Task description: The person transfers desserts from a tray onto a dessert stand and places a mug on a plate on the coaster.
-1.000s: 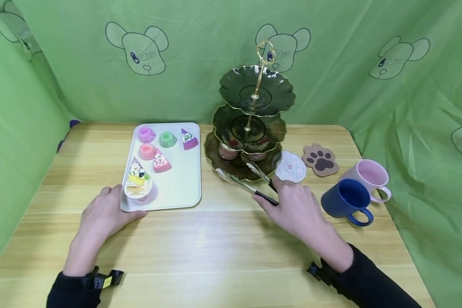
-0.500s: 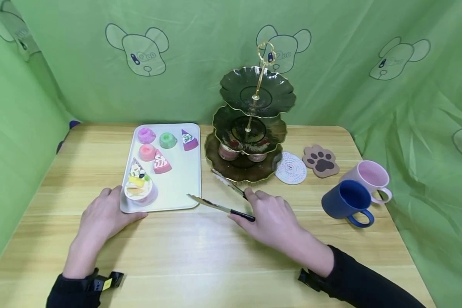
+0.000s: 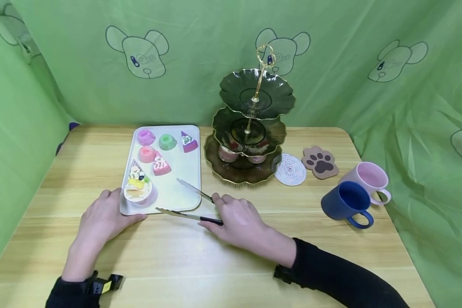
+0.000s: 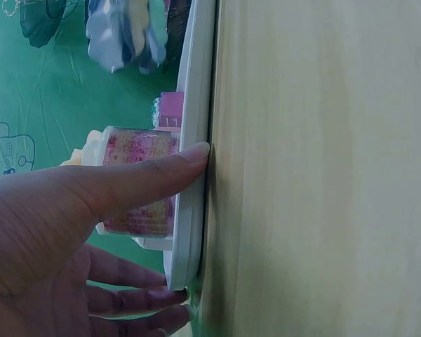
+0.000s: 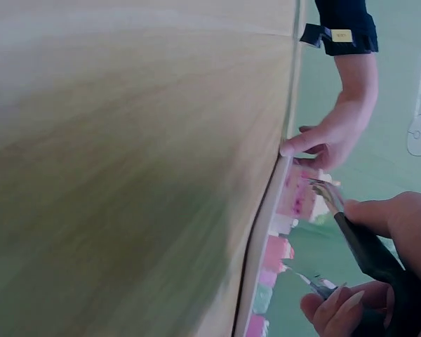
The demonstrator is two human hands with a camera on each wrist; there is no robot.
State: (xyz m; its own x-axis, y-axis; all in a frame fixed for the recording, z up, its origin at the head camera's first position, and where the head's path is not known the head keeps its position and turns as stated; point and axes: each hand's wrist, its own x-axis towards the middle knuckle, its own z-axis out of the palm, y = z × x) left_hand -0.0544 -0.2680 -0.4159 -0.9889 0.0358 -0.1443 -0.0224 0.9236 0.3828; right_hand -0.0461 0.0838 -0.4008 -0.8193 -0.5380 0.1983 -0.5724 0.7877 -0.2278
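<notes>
Tongs (image 3: 190, 216) were gripped, spread, in my right hand (image 3: 238, 220); my left hand (image 3: 104, 216) held the tray (image 3: 188, 167), probably for steadiness.

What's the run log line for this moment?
left hand: touching tray | right hand: holding tongs | tongs: spread, empty | dessert cup: on tray

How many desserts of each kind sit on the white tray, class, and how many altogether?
Ring-shaped cakes: 3
Wedge-shaped cake slices: 3
Fruit-topped dessert cup: 1
Total: 7
</notes>
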